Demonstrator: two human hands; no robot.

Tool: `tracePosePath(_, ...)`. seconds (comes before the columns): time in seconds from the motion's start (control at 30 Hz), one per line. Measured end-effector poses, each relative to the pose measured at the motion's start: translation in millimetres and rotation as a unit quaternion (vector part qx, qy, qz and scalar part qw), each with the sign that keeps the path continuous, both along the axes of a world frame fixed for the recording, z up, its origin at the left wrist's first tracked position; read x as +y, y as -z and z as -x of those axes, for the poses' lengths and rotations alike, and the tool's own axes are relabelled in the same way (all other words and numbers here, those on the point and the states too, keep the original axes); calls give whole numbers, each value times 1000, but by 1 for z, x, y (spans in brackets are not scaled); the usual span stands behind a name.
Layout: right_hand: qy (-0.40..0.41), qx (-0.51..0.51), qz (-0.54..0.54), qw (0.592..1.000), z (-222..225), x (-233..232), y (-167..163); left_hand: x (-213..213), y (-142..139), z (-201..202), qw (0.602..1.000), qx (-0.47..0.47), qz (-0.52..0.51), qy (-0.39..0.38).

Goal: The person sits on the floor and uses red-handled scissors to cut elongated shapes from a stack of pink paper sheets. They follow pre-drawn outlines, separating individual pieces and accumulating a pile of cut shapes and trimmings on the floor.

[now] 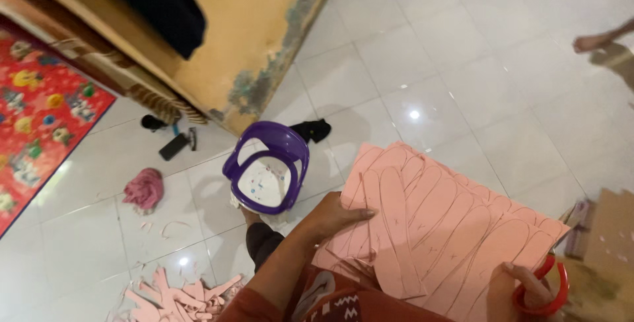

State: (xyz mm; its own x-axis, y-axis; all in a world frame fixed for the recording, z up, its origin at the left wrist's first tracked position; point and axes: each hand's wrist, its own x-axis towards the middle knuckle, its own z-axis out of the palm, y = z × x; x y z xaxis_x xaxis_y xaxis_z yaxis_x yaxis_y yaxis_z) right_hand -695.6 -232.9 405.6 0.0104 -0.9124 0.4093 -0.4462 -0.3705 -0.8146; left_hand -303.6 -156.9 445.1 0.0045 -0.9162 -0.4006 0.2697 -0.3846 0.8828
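A large pink foam sheet, marked all over with drawn sole-shaped outlines, is held up above the white tiled floor and is taken here as the landmark. The left hand is laid on the sheet's left edge, with the fingers stretched nearly flat across the upper face and the thumb hidden beneath, so the edge is pinched rather than gripped in a fist. The right hand is seen at the sheet's lower right edge, closed through the red handles of a pair of scissors; the blades are hidden, and whether they are in the foam cannot be told. Just left of the sheet, on the floor, a purple plastic seat with a white inner base is seen upright. Further left of the sheet, a crumpled pink cloth is lying on the tiles, and beyond it the edge of a red patterned mat is visible. Below and left of the sheet, a heap of pink foam offcuts is scattered. Above the sheet's left corner a small black cloth lies beside an orange wooden cabinet. Well above and right of the sheet, another person's bare foot is seen.
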Motion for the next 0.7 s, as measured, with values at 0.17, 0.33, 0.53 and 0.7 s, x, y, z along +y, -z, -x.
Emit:
tracePosePath(0.17,-38,-1,-13,999,-57,-10,-5,13,7,-50,1000,-7,-8,0)
tracePosePath(0.33,-71,20,-45,996,-119,1,1,5,10,-127,991,-109,18,71)
tracePosePath(0.53,-165,51,-63,983,-220,17,21,50,-3,-236,984,-175,9,23)
tracePosePath(0.7,-307,113,-4,945,-309,-3,15,124,-13,-301,969,-211,-49,-119)
